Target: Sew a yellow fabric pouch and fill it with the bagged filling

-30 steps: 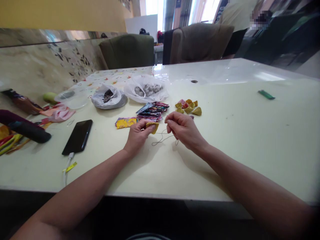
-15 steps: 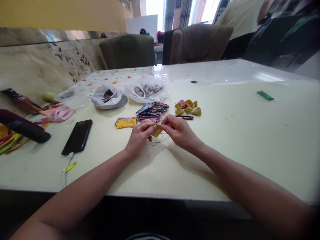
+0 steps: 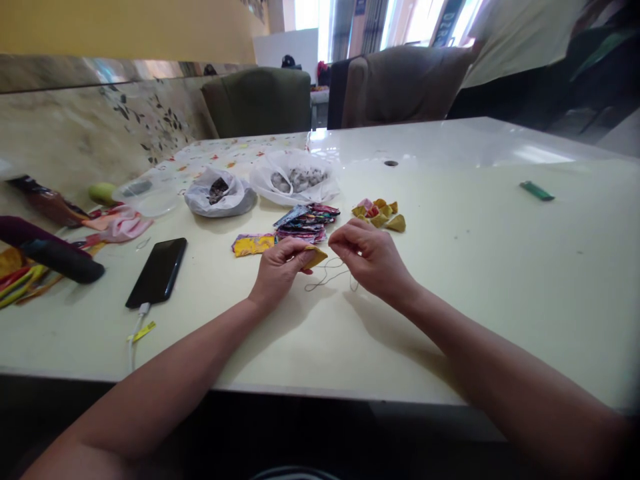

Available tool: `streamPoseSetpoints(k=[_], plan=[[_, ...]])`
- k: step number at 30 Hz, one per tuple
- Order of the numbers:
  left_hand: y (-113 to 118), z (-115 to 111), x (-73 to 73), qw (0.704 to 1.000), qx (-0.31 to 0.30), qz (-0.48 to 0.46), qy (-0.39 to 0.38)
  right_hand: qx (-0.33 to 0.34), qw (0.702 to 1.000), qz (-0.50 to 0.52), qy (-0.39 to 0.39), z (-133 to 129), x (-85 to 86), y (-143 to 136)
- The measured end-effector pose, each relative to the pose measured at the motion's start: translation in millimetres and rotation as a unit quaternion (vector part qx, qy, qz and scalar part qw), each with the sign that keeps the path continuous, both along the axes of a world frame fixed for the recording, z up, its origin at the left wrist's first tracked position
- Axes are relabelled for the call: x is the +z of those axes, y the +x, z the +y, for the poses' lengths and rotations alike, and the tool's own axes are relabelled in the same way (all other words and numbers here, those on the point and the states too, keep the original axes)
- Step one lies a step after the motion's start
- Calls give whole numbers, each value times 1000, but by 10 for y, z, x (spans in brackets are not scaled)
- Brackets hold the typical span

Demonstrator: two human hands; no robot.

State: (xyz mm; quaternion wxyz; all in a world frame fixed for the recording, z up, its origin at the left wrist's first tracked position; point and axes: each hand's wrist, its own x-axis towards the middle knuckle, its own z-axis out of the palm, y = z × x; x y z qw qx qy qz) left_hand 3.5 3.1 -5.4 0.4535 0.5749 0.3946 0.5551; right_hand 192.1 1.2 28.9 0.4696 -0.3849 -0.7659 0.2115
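My left hand (image 3: 277, 270) pinches a small folded piece of yellow cloth (image 3: 317, 257) between thumb and fingers. Just to its right, my right hand (image 3: 370, 252) is closed in a pinch, slightly apart from the cloth; whatever sits between its fingertips is too small to make out. Dark thread (image 3: 324, 283) lies in loose loops on the table below both hands. Beyond them is a stack of patterned cloth pieces (image 3: 305, 225), with a yellow printed piece (image 3: 253, 245) at its left. Several small yellow cloth cones (image 3: 396, 223) lie behind my right hand.
Two white plastic bags, a small one (image 3: 200, 203) with dark bits and a larger one (image 3: 260, 190) with greyish stuffing, stand farther back. A phone (image 3: 157, 273) on a cable (image 3: 132, 347) lies left. A green object (image 3: 537, 191) lies far right. A person (image 3: 525, 40) is beyond the chairs.
My right hand has drawn away from the yellow cloth, to the right and slightly up, opening a gap. My left hand keeps its hold. The person in the background has shifted right.
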Motion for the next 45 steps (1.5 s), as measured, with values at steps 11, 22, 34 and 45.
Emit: streamPoseSetpoints(k=[11, 22, 34, 45], plan=[[-19, 9, -10, 997, 8, 51, 49, 2, 997, -48, 64, -13, 4, 8], [-55, 63, -69, 992, 12, 86, 88, 5, 990, -83, 113, 9, -20, 29], [-51, 49, -76, 975, 28, 154, 159, 42, 992, -89, 84, 29, -26, 31], [-54, 40, -31, 986, 1, 115, 122, 61, 997, -24, -29, 74, -23, 49]])
